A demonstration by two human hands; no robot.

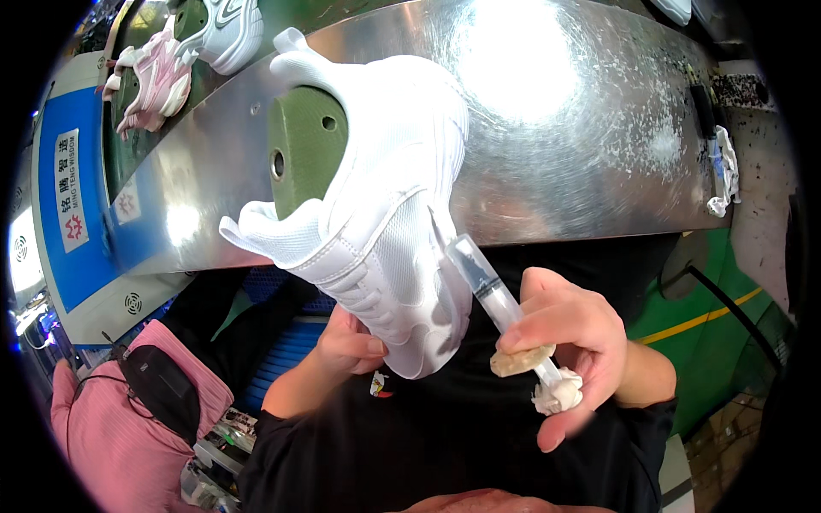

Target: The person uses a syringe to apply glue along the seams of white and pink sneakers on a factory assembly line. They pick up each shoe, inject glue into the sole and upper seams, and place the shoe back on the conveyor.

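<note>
A white sneaker (402,111), with a green shoe last (312,150) inside it, is tilted in front of me at the metal table's near edge. My left hand (346,346) is closed on its toe end, thumb on the upper and the other fingers mostly hidden. My right hand (581,329) is closed around a clear syringe (492,295) whose narrow end points at the sole edge; I cannot tell whether it touches. Pinched beside the barrel is a tan lump (520,361). A crumpled white wad (558,393) covers the syringe's lower end.
The scratched metal table (590,179) curves ahead. At upper left are a pink-and-white shoe (158,77) and a pale shoe (227,34). A black-handled tool (703,111) and white tissue (725,175) lie at the right edge. A person in pink (137,427) is at lower left.
</note>
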